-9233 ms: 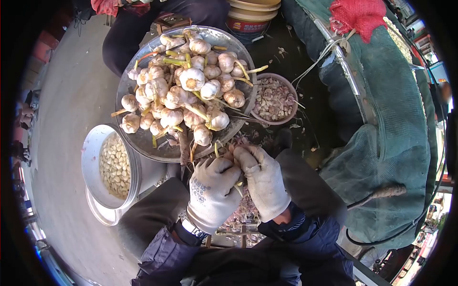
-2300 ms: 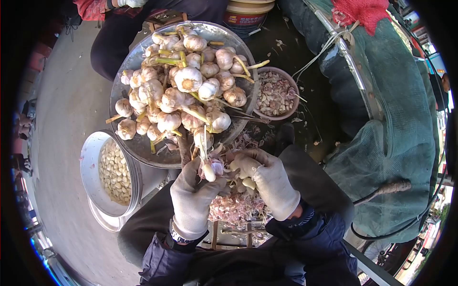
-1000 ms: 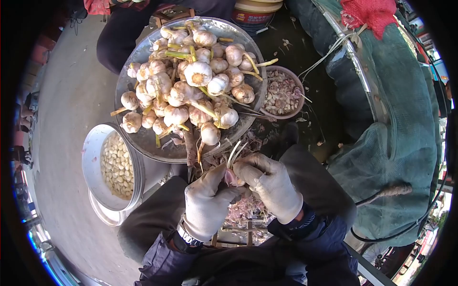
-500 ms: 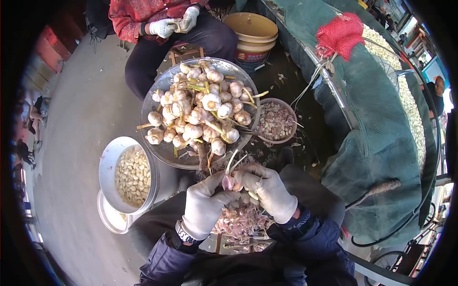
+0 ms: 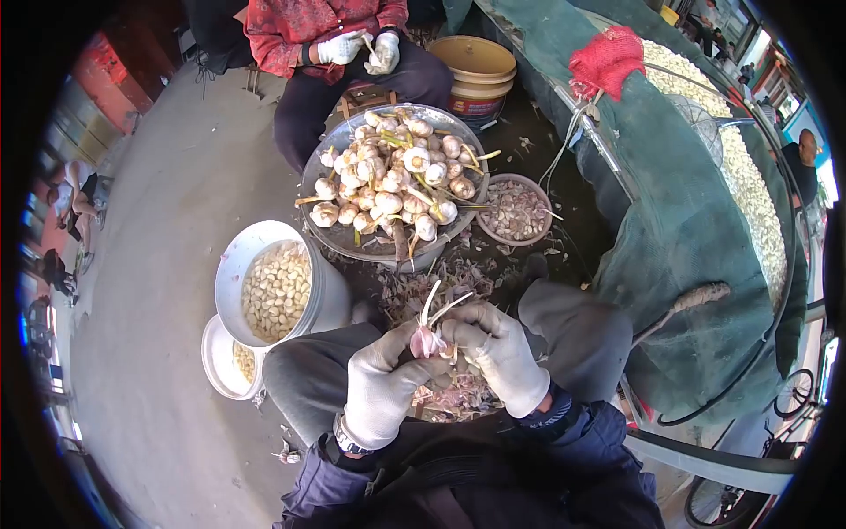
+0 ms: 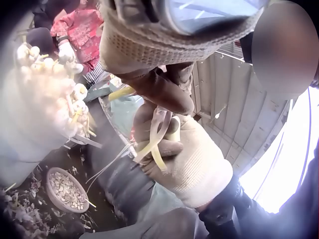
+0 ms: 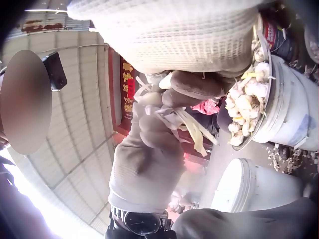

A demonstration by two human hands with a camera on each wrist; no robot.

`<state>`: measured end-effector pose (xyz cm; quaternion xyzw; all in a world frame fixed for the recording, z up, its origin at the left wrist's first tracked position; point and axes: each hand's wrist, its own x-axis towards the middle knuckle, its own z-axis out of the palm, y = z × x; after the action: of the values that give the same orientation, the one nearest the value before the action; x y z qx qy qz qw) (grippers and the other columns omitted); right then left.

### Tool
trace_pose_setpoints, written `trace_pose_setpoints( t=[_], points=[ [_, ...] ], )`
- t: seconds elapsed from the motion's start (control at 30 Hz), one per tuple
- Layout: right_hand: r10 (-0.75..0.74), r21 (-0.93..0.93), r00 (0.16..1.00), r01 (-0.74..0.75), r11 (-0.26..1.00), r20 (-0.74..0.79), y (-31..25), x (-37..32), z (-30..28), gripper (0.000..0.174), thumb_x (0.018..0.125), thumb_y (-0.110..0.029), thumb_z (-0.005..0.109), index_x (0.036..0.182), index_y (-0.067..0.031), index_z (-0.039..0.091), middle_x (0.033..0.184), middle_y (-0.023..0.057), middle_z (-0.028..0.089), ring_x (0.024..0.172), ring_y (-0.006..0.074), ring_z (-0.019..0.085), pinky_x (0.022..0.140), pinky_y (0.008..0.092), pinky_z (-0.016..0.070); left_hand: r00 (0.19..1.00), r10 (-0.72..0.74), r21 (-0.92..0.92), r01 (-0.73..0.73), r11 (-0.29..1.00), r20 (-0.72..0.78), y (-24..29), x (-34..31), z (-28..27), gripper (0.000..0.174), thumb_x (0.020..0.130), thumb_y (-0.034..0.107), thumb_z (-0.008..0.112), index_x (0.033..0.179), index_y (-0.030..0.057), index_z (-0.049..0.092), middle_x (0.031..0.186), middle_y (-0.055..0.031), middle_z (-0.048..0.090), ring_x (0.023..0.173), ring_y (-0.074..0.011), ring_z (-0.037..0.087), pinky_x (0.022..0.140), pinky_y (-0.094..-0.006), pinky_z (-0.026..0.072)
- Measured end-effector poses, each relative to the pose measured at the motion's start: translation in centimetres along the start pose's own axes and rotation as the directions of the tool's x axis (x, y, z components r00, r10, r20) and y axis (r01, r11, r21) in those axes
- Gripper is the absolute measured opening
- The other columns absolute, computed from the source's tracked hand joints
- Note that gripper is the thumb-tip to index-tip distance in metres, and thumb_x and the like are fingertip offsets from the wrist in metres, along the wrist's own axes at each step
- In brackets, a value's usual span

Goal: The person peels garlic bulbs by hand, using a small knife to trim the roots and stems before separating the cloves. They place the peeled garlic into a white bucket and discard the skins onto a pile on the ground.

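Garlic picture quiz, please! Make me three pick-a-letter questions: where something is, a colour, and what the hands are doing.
1. The white bucket of peeled cloves stands on the person's: A right, B left, C lap.
2. The net bag on the green cover is: A blue, B yellow, C red.
3. The left hand and right hand are: A gripping one garlic bulb, B lying flat, C inside the bucket.
Answers: 1 B, it sits on the left hand's side. 2 C, it is bright red. 3 A, fingers of both curl round it.
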<state>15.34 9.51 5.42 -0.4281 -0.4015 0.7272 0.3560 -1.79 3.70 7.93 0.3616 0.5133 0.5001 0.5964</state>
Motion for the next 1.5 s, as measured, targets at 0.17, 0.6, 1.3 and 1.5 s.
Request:
trace_pose_setpoints(
  t=[0.17,0.6,1.3,1.5],
  points=[
    [-0.203,-0.247,0.979,0.204,0.947,0.030,1.3,-1.9,0.6,0.021,0.099,-0.013,0.070,0.114,0.0013,0.073,0.104,0.0054,0.071,0.085,0.0090,0.064,0.079,0.0250,0.0516,0.994,-0.021,-0.107,0.009,0.994,-0.110,-1.4,-1.8,0.0,0.026,0.091,-0.009,0.068,0.117,-0.0077,0.067,0.096,-0.0075,0.073,0.076,-0.0123,0.069,0.069,-0.0258,0.0587],
    [-0.005,-0.288,0.996,0.030,0.957,0.088,3.4,-3.5,-0.6,0.021,0.098,-0.016,0.072,0.112,0.0005,0.074,0.097,0.0059,0.071,0.085,0.0097,0.065,0.076,0.0276,0.0525,0.990,0.015,0.022,-0.012,1.000,-0.142,-3.7,-4.1,0.2,0.033,0.090,-0.006,0.065,0.122,-0.0097,0.062,0.094,-0.0082,0.071,0.073,-0.0129,0.068,0.067,-0.0250,0.0565],
    [-0.138,-0.415,0.990,0.137,0.900,0.027,4.8,-3.3,-1.6,0.019,0.101,-0.014,0.068,0.112,0.0014,0.073,0.083,0.0055,0.070,0.071,0.0096,0.066,0.062,0.0283,0.0545,0.986,-0.145,-0.220,0.124,0.968,-0.082,-6.2,-3.9,0.4,0.018,0.091,0.002,0.060,0.108,-0.0032,0.062,0.097,-0.0101,0.071,0.078,-0.0194,0.073,0.071,-0.0285,0.0575],
    [0.116,-0.116,0.990,-0.125,0.985,-0.081,2.6,-3.8,-1.0,0.026,0.100,-0.025,0.070,0.104,0.0008,0.074,0.077,0.0006,0.064,0.056,0.0074,0.056,0.050,0.0248,0.0453,0.978,-0.209,-0.400,0.184,0.898,-0.018,-5.4,-3.7,0.5,0.021,0.092,0.006,0.058,0.110,-0.0030,0.063,0.099,-0.0113,0.072,0.082,-0.0211,0.072,0.074,-0.0326,0.0588]
  ],
)
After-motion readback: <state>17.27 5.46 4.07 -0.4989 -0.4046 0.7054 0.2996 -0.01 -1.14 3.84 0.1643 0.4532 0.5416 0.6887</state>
